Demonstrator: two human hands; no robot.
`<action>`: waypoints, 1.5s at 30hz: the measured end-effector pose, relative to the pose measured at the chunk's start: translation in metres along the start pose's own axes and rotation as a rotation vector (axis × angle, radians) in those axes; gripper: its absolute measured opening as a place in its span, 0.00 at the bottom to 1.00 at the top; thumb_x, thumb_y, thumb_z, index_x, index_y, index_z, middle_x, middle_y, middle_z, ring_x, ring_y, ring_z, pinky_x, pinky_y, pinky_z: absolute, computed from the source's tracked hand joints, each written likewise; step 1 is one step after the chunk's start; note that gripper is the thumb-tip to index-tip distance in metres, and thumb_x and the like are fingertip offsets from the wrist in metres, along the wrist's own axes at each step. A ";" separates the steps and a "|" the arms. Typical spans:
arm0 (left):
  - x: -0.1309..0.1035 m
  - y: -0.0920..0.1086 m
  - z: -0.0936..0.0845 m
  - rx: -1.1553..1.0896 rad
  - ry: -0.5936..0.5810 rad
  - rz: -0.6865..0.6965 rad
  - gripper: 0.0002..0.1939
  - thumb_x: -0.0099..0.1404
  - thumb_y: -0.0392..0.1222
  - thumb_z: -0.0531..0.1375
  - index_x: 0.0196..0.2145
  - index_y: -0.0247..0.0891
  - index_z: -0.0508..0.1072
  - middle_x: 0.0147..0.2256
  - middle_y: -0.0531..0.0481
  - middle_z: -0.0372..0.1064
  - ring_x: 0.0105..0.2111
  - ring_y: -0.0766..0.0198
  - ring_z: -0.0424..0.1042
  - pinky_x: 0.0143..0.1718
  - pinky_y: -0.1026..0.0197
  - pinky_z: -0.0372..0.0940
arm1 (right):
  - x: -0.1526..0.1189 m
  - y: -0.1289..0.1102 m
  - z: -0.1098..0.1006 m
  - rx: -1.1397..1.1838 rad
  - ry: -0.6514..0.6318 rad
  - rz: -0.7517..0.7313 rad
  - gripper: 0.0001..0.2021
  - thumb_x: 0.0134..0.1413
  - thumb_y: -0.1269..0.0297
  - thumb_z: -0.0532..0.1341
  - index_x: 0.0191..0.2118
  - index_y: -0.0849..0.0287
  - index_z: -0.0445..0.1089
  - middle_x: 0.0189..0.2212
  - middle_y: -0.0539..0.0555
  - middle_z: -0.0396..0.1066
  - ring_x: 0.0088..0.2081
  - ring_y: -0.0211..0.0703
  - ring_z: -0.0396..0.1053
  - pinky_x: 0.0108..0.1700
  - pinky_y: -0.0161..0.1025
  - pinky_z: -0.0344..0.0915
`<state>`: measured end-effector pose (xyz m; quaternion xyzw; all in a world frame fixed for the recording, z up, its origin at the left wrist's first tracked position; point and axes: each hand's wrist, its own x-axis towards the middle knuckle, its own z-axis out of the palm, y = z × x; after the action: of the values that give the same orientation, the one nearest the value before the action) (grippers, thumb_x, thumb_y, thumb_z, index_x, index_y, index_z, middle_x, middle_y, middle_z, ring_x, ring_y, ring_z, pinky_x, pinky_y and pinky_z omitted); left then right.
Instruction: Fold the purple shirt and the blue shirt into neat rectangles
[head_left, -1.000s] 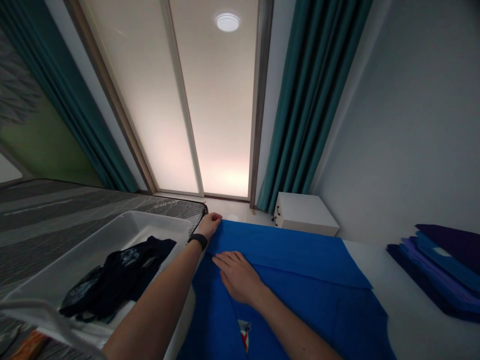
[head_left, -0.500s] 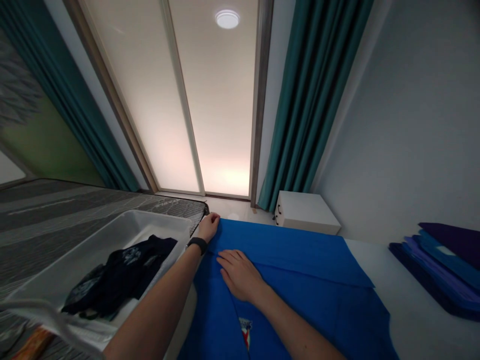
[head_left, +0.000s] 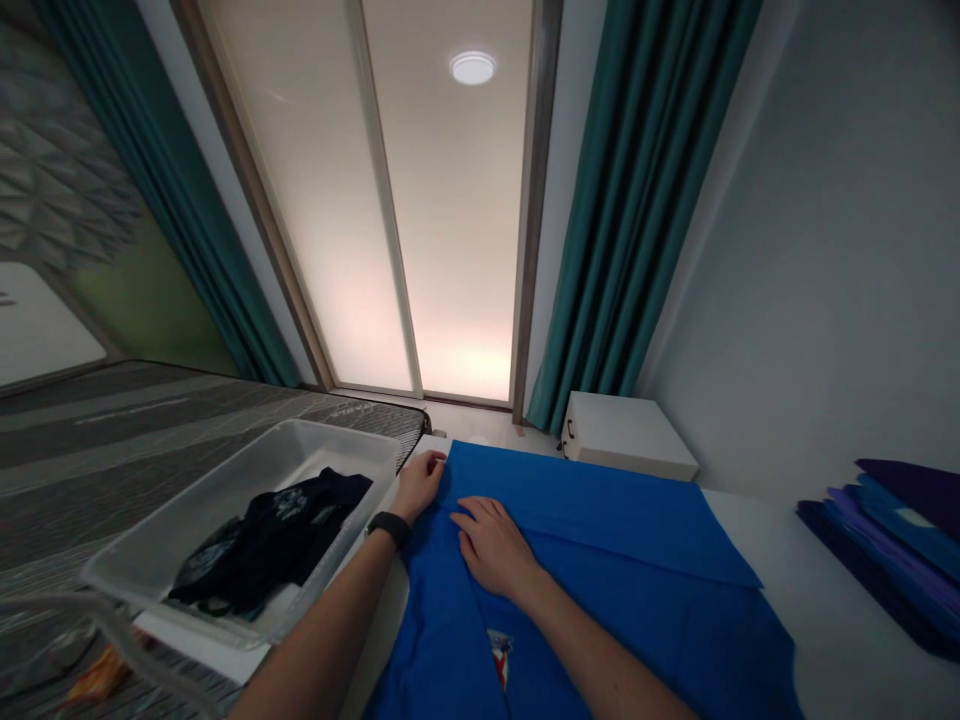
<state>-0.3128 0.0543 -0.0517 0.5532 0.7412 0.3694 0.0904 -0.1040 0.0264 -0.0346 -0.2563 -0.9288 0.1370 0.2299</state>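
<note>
The right hand (head_left: 496,546) lies flat on blue cloth (head_left: 660,610); the left hand (head_left: 418,484) curls at the cloth's far-left corner, grip unclear.

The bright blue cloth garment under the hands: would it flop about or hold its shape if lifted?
Probably floppy: the bright blue cloth garment bends into folds and lies flat under the right hand. It may feel light for its spread, as its folded-over layers look thin. It seems unlikely to roll, lying spread on the flat white surface.
</note>
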 end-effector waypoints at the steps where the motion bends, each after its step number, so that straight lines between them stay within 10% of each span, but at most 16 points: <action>1: -0.005 0.000 -0.002 -0.002 -0.004 0.001 0.12 0.64 0.38 0.54 0.41 0.36 0.75 0.31 0.48 0.75 0.33 0.60 0.73 0.39 0.61 0.64 | 0.000 0.000 0.000 0.001 -0.002 0.001 0.17 0.63 0.70 0.52 0.54 0.56 0.70 0.55 0.58 0.67 0.58 0.49 0.61 0.61 0.50 0.56; 13: -0.050 0.006 -0.027 -0.021 -0.090 0.058 0.14 0.64 0.43 0.53 0.43 0.38 0.74 0.33 0.48 0.75 0.35 0.59 0.73 0.40 0.60 0.65 | -0.001 0.003 0.003 0.019 -0.002 -0.002 0.18 0.61 0.71 0.53 0.54 0.56 0.70 0.55 0.58 0.67 0.58 0.49 0.61 0.60 0.50 0.56; 45: -0.057 0.013 -0.031 0.261 -0.086 0.102 0.12 0.67 0.39 0.51 0.39 0.40 0.74 0.36 0.47 0.72 0.41 0.55 0.69 0.44 0.54 0.60 | -0.003 0.006 -0.011 -0.011 -0.143 0.062 0.22 0.63 0.67 0.52 0.62 0.61 0.61 0.61 0.58 0.62 0.62 0.48 0.56 0.64 0.47 0.50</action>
<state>-0.2985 -0.0081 -0.0366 0.6125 0.7494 0.2497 0.0305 -0.0938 0.0317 -0.0284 -0.2756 -0.9352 0.1571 0.1573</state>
